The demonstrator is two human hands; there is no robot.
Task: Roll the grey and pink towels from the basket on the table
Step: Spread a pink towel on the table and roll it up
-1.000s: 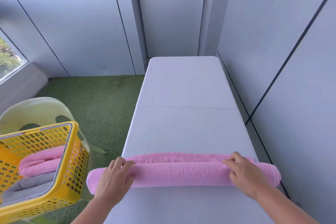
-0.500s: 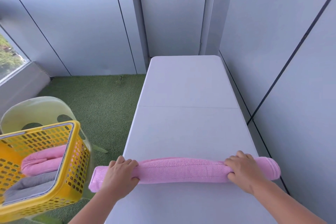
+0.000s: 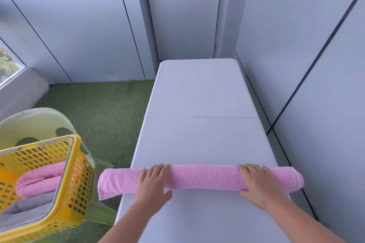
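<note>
One pink towel (image 3: 197,179) lies rolled across the table (image 3: 201,140) at 6 o'clock, left hand (image 3: 153,189) and right hand (image 3: 258,185) pressing it with flat, uncurled fingers; basket (image 3: 79,179) at 8 o'clock holds a second pink towel (image 3: 39,181) and grey towel (image 3: 25,209), seemingly left to do.

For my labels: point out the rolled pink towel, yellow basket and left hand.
rolled pink towel (image 3: 203,176): head view, middle of the roll.
yellow basket (image 3: 79,179): head view, right wall.
left hand (image 3: 153,183): head view, back of hand.
</note>
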